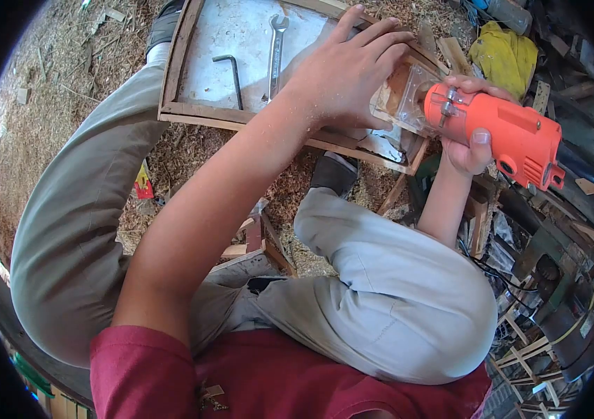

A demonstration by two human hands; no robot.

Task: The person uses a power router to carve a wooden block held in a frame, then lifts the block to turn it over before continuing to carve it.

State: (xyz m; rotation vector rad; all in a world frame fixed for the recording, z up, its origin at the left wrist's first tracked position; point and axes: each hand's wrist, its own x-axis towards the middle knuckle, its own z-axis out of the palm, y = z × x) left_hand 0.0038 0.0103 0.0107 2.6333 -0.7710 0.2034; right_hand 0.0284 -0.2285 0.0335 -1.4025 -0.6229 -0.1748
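At the framed tray's (173,70) right edge: orange power tool (520,136), right hand's (470,152) fingers clenched round it. Left hand (353,70) by its clear base (411,105), grip unclear. Base fitted; remaining work can't tell. Wrench (275,59), hex key (236,80) lie loose toward left edge.

Wood-rimmed tray (180,56); wrench (275,59), hex key (236,80) inside.
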